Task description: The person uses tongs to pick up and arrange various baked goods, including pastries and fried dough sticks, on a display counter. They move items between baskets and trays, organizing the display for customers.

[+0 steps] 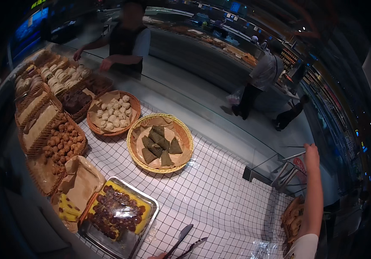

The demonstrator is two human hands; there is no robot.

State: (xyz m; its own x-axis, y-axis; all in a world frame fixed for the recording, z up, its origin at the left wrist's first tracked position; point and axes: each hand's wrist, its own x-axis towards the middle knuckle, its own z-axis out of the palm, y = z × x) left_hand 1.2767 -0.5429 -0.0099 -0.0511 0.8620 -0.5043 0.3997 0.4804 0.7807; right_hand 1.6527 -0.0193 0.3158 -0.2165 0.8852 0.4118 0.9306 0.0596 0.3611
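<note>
At the bottom edge, my left hand (157,256), mostly cut off by the frame, grips black-tipped tongs (180,238) with their jaws apart over the checked tablecloth (218,200). My right hand (311,152) reaches far out at the right, closed on a thin metal utensil (293,156), apparently tongs, above a rack of metal utensils (284,176). Left of the held black tongs lies a metal tray (156,207) of yellow cake with dark red fruit topping (120,207), under plastic film. A yellow-rimmed basket (190,142) holds leaf-wrapped dumplings (159,140).
Wicker baskets line the left, holding small pale buns (114,113), brown balls (64,142) and folded buns (57,77). Beyond the glass edge (201,113) a person (127,45) stands with arms over the baskets. A basket of brown food (292,220) sits below my right forearm.
</note>
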